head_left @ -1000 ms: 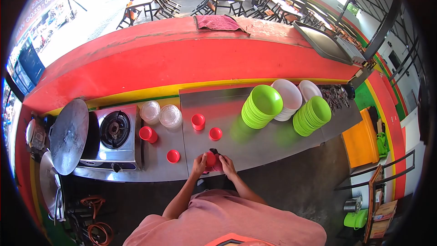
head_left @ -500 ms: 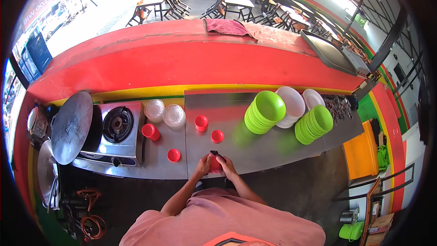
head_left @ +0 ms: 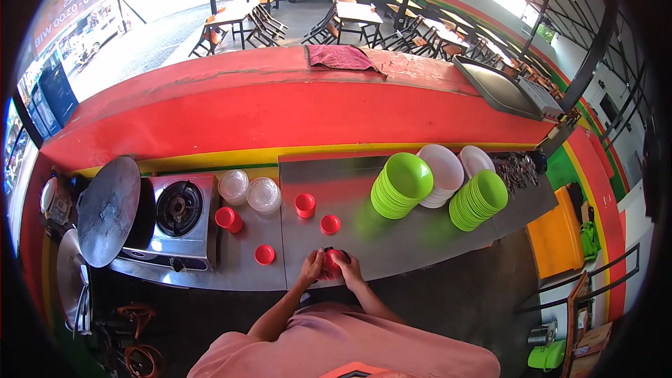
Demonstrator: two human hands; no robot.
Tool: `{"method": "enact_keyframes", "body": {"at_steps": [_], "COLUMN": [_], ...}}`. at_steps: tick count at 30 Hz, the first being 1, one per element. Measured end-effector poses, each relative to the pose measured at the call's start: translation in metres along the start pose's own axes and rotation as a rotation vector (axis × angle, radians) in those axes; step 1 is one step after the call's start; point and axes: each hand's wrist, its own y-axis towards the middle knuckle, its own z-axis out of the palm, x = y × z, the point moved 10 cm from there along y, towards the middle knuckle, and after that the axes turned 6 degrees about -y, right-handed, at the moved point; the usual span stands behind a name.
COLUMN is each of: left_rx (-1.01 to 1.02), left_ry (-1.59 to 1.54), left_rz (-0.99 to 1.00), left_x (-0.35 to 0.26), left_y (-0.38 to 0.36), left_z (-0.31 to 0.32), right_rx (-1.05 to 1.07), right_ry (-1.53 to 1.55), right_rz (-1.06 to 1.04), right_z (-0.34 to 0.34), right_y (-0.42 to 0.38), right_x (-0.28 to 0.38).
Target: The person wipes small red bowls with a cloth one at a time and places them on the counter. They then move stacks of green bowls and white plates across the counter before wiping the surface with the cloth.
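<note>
Both my hands close around a small red container (head_left: 330, 261) at the near edge of the steel counter (head_left: 392, 238). My left hand (head_left: 311, 267) grips its left side and my right hand (head_left: 348, 269) its right side. A dark part shows at the container's top. Just beyond lie a red lid (head_left: 330, 225) and an open red cup (head_left: 304, 205). Further left sit another red lid (head_left: 264, 254) and a tipped red cup (head_left: 228, 219).
Two clear plastic bowls (head_left: 249, 191) stand beside a single gas burner (head_left: 177, 208) with a large metal lid (head_left: 106, 210) leaning at left. Stacks of green bowls (head_left: 402, 184), white plates (head_left: 445, 166) and green plates (head_left: 479, 198) fill the counter's right. A red wall ledge (head_left: 280, 91) runs behind.
My hands have closed tighter around the red container, covering more of it; the dark top shows less. The view shifted slightly. Other items stayed put.
</note>
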Motion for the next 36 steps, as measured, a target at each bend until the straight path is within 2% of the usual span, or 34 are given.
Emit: {"method": "enact_keyframes", "body": {"at_steps": [1, 4, 7, 8, 10, 14, 16, 19, 20, 26, 29, 31, 33, 35, 36], "left_rx": [0.042, 0.102, 0.152, 0.150, 0.150, 0.161, 0.157, 0.191, 0.147, -0.015, -0.033, -0.032, -0.047, -0.015, 0.025], "left_ry": [-0.020, 0.017, -0.089, -0.090, -0.092, -0.162, -0.209, -0.358, -0.332, -0.304, -0.293, -0.292, -0.148, -0.102, -0.128], "left_rz": [-0.046, 0.056, 0.070, -0.005, -0.155, -0.223, -0.239, -0.109, -0.070, 0.061, 0.069, 0.074, 0.214, 0.212, 0.141], "left_x": [0.007, 0.001, 0.001, 0.010, -0.010, 0.008, 0.001, 0.002, 0.007, 0.011, 0.012, 0.004, -0.032, -0.043, -0.034], "left_y": [-0.001, -0.004, -0.004, -0.005, -0.022, -0.017, -0.020, -0.008, -0.003, 0.004, 0.007, 0.004, -0.014, -0.019, -0.016], "left_z": [0.004, 0.010, 0.011, 0.008, 0.005, 0.000, -0.001, 0.003, -0.001, -0.022, -0.025, -0.025, -0.023, -0.018, -0.018], "right_rx": [-0.013, -0.006, 0.031, 0.042, 0.077, 0.250, 0.270, 0.294, 0.304, 0.459, 0.432, 0.486, 0.493, 0.449, 0.440], "right_ry": [-0.038, -0.167, -0.354, -0.425, -0.439, -0.444, -0.467, -0.554, -0.592, -0.540, -0.474, -0.452, -0.413, -0.355, -0.396], "right_rz": [-0.028, -0.093, -0.193, -0.234, -0.227, -0.338, -0.433, -0.507, -0.520, -0.333, -0.446, -0.450, -0.490, -0.567, -0.559], "right_z": [0.000, 0.007, 0.021, 0.026, 0.035, 0.058, 0.064, 0.069, 0.070, 0.074, 0.075, 0.081, 0.087, 0.088, 0.087], "right_y": [0.001, 0.000, 0.003, 0.004, 0.010, 0.010, 0.005, 0.002, 0.002, -0.011, -0.015, -0.020, -0.024, -0.025, -0.022], "right_x": [0.003, 0.007, 0.012, 0.014, 0.002, 0.014, 0.017, 0.016, 0.015, 0.024, 0.030, 0.042, 0.052, 0.052, 0.045]}}
